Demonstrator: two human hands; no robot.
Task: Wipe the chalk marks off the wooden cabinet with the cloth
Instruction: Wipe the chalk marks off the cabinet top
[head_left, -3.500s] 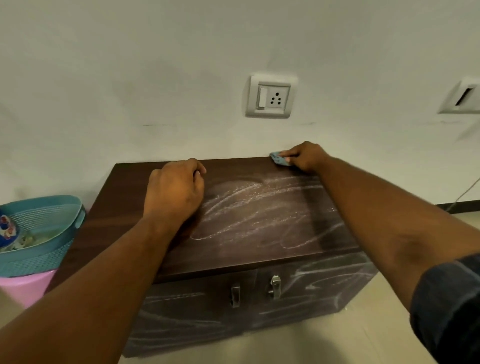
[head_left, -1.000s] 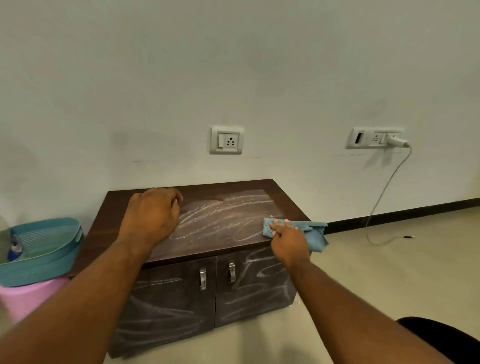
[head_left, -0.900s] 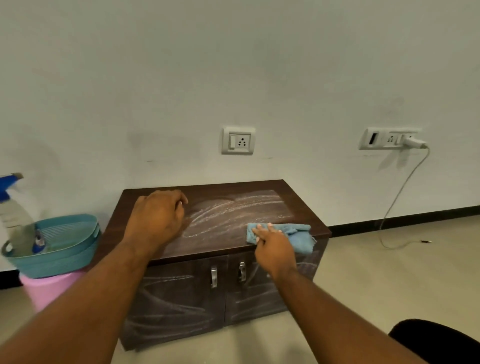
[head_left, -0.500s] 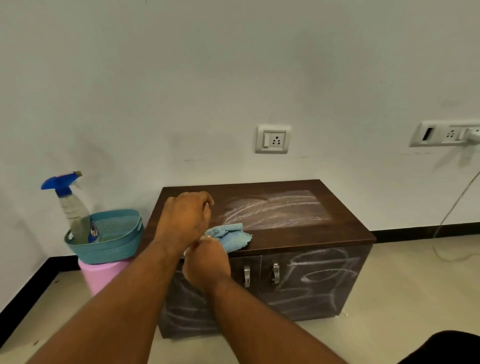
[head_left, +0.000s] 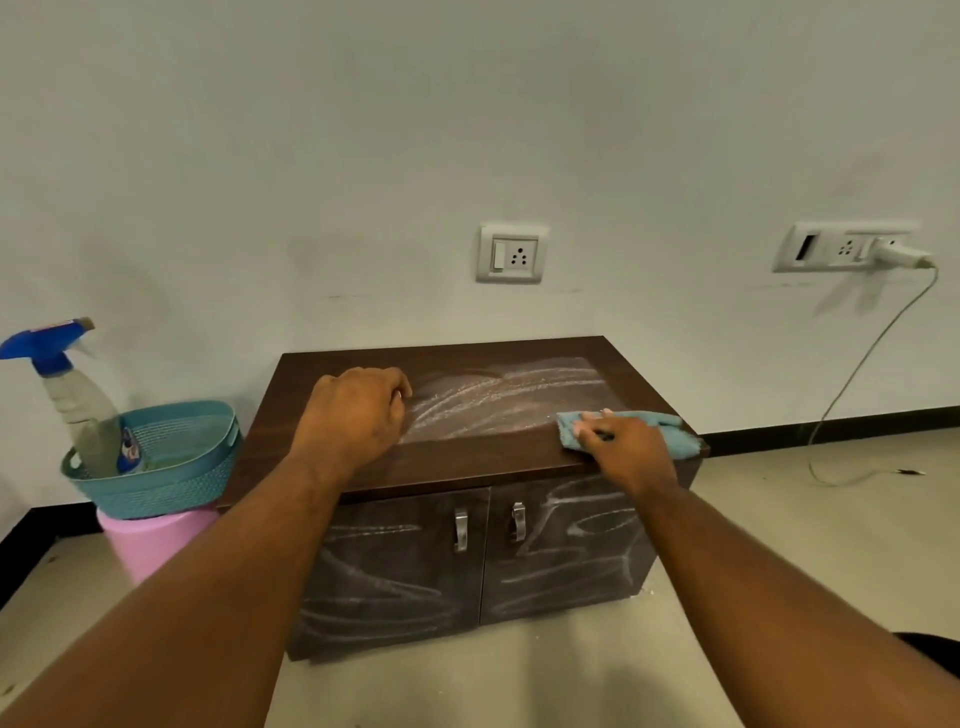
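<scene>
A low dark wooden cabinet (head_left: 467, 462) stands against the wall. White chalk marks (head_left: 498, 400) smear the middle and back right of its top, and more chalk lines cover both doors. My right hand (head_left: 626, 449) presses a light blue cloth (head_left: 675, 434) flat on the top at its front right corner. My left hand (head_left: 356, 413) rests on the left part of the top with fingers curled, holding nothing. The front strip of the top looks bare of chalk.
A teal basket (head_left: 171, 467) with a blue-capped spray bottle (head_left: 78, 400) sits on a pink stool (head_left: 150, 540) left of the cabinet. Wall sockets (head_left: 511, 253) are above it; a plugged-in cable (head_left: 862, 374) hangs down to the floor at right.
My right hand swept the cloth along the front of the top to the left, then back to the front right corner. My left hand stayed on the top's left side.
</scene>
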